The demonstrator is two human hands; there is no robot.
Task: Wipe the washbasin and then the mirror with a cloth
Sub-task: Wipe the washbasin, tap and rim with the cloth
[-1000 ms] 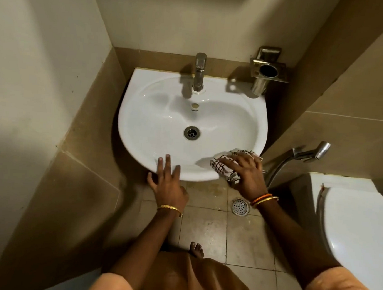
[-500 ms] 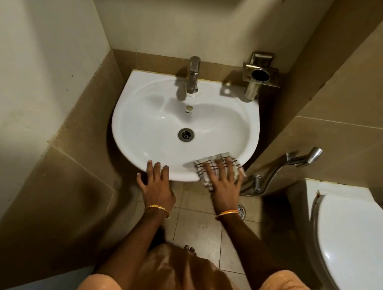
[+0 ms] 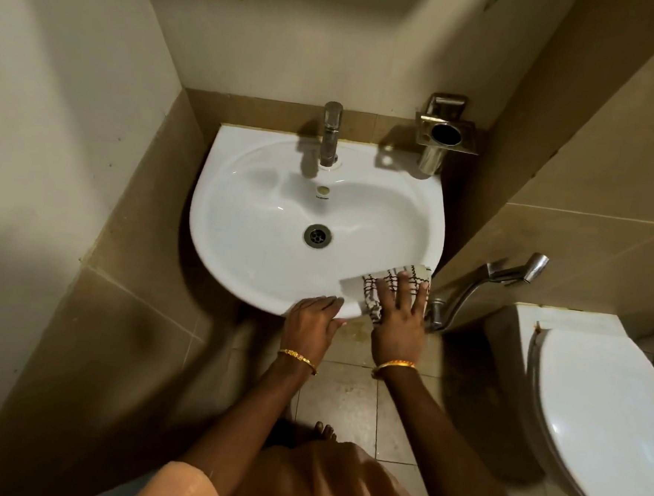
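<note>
We're looking down on a white washbasin (image 3: 248, 250) fixed in a tiled corner, tap (image 3: 330, 133) at the back edge, drain (image 3: 317, 235) mid-bowl. Our left hand (image 3: 310, 326) rests on the near front rim, fingers together and laid over the edge, gripping nothing, gold bangle on the wrist. Just to its right, our right hand (image 3: 399, 322) lies flat w/ fingers spread, pressing a checked cloth (image 3: 389, 281) onto the front-right rim of the basin; the cloth drapes over the edge under the palm. Back right, a metal cup holder (image 3: 443, 134) sits on the wall. Further right, a hand sprayer (image 3: 509, 274) angles out from the wall, and a closed toilet (image 3: 600, 414) sits at the far right edge.
</note>
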